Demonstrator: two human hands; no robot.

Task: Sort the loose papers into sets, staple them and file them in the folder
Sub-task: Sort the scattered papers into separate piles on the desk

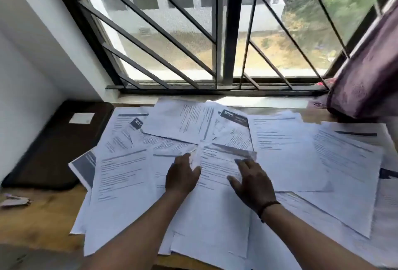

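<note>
Many loose white printed papers lie overlapped across the wooden table. My left hand rests on the sheets at the centre, its fingers at the curled-up top edge of one sheet. My right hand lies spread and flat on that same sheet, fingers straight; a dark band is on its wrist. A dark brown folder with a white label lies closed at the table's far left. The image is blurred by motion.
A barred window runs along the back of the table. A purple cloth hangs at the right over the sill. A small crumpled scrap sits near the left edge. A white wall stands to the left.
</note>
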